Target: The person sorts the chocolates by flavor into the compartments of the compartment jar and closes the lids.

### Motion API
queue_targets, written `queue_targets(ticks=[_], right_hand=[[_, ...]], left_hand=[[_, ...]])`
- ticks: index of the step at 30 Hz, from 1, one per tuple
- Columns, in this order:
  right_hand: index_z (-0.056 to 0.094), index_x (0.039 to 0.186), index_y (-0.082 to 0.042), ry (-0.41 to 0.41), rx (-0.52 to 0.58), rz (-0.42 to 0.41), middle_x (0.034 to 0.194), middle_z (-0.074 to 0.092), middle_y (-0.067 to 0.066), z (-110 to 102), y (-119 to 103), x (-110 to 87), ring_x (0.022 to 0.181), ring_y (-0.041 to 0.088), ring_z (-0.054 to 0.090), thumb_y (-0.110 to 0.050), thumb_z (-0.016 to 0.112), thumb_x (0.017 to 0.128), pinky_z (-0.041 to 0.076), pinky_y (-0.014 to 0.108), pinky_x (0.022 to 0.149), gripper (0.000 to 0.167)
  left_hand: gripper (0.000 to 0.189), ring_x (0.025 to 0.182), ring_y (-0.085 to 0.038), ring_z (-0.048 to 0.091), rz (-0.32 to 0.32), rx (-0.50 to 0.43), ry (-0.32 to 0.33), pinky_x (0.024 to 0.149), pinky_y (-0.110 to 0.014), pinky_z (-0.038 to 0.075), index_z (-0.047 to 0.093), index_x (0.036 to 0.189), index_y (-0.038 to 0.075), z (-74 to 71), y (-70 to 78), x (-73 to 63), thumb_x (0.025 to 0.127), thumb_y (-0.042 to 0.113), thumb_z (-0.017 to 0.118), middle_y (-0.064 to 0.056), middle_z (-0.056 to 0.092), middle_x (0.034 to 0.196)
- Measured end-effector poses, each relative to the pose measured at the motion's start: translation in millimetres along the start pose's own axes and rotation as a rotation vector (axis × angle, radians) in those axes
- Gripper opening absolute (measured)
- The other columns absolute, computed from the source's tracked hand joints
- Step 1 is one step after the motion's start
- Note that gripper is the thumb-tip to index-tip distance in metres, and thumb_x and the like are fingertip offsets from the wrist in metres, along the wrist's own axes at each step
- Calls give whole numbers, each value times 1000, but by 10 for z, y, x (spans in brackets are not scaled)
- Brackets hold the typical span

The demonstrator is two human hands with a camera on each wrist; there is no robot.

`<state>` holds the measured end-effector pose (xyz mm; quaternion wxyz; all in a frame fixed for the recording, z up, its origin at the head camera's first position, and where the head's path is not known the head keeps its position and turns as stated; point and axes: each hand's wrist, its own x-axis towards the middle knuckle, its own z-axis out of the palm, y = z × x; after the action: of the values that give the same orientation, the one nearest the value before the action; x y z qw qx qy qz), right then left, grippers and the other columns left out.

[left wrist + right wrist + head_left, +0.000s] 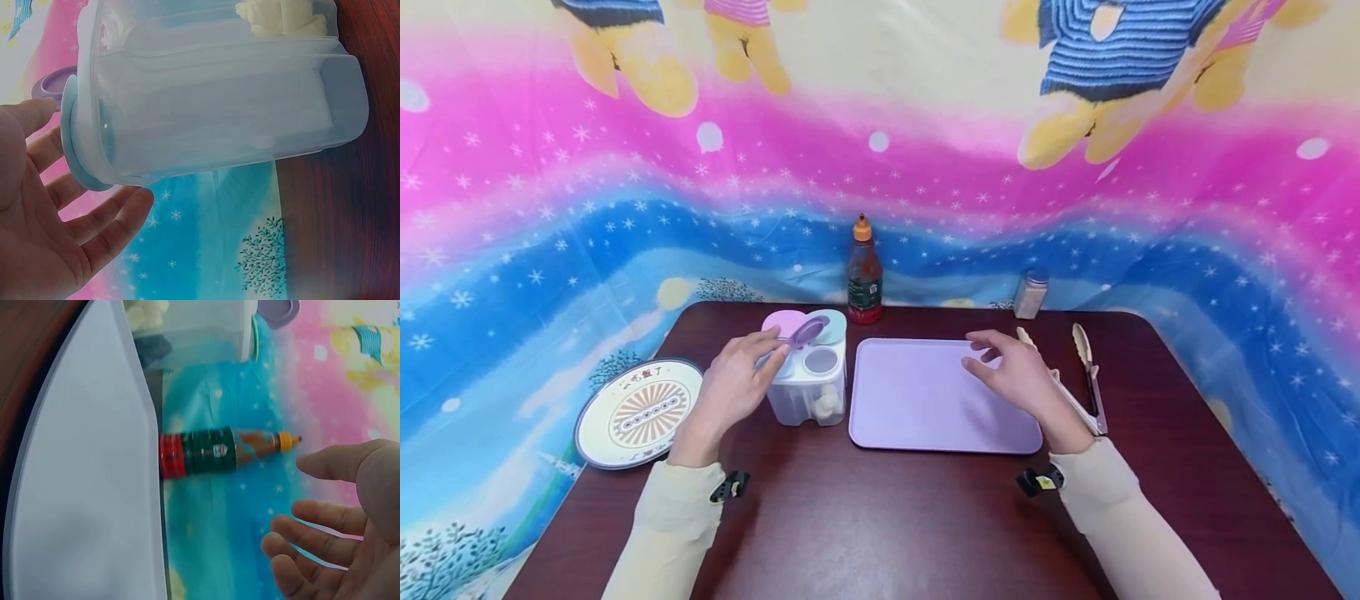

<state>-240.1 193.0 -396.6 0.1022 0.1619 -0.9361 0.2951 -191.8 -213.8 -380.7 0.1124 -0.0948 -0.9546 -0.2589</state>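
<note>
My left hand (730,383) pinches a small round purple lid (809,332) between thumb and fingers, tilted above a clear storage box (790,400). Pink (784,319), teal and pale blue lids top this box, and at its front right shows a round grey opening (821,360). Pale lumps (281,17) lie inside, seen through the wall in the left wrist view. My right hand (1018,375) hovers over the right part of a lilac tray (917,400), fingers loosely bent with nothing in them. Its palm and spread fingers show in the right wrist view.
Behind the tray stands a red sauce bottle (865,279) with an orange cap. A small shaker jar (1031,296) is at the back right. Tongs (1090,367) lie right of the tray, partly behind my right hand. A patterned plate (643,412) sits at the left table edge.
</note>
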Motion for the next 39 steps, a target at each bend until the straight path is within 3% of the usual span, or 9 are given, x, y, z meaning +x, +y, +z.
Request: queue_targets(ticks=[6,20,39], right_hand=[[65,129,-11,-7,29,-75,117,73,8,71,-221,72,95,24,72,-26,72,91,54,44,81,41],[66,127,-15,-81,111,-160,114,74,1,264,-661,221,93,16,70,-29,71,92,55,36,77,38],[66,129,-18,-152,150,-212,114,74,1,497,-1141,458,92,13,66,-30,68,94,54,31,72,36]], left_hand=[[52,140,-38,43,-3,-3,1,111,-59,37,65,132,7,2,-6,0,105,46,45,-11,51,152],[52,140,-38,42,-11,-11,-6,112,-59,37,64,133,8,15,-6,-2,104,47,45,-10,50,152],[51,140,-37,43,-10,-10,-5,111,-59,38,65,132,8,10,-11,-1,104,46,46,-10,50,152]])
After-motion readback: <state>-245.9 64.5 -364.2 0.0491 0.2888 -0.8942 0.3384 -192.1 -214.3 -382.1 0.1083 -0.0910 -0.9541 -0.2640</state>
